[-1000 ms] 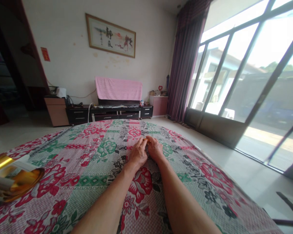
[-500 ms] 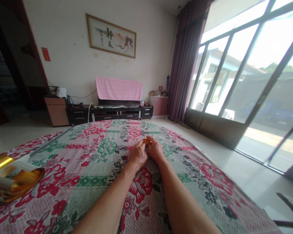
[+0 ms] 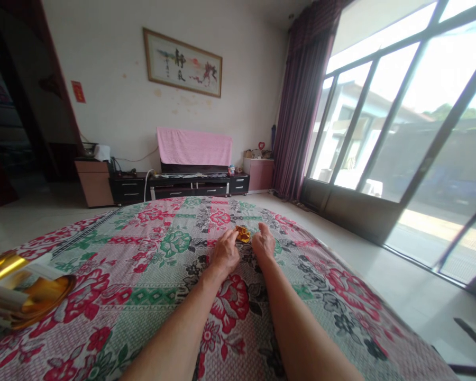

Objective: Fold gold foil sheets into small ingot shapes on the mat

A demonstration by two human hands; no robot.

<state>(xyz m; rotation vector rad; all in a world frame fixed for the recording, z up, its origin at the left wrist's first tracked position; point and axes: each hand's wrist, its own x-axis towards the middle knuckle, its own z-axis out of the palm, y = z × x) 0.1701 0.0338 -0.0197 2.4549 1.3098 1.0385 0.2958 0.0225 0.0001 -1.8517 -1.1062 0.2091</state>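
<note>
Both my arms reach out over a table covered with a floral cloth (image 3: 150,296). A small crumpled piece of gold foil (image 3: 243,233) lies on the cloth between my hands. My left hand (image 3: 225,253) rests knuckles-up with its fingertips pinched on the foil's left edge. My right hand (image 3: 264,243) sits just right of the foil, a little apart from it. Its fingers are curled under and its thumb points up, with nothing seen in it.
A heap of gold foil sheets and pale paper rolls (image 3: 21,293) lies at the table's left edge. Beyond the table are a low black TV stand (image 3: 186,185) under a pink cloth (image 3: 194,147), a purple curtain (image 3: 297,106) and tall windows (image 3: 400,132) on the right.
My hands were pressed together over the foil; now my right hand has drawn off to the right, and the gold foil piece shows between them. The view has shifted slightly.
</note>
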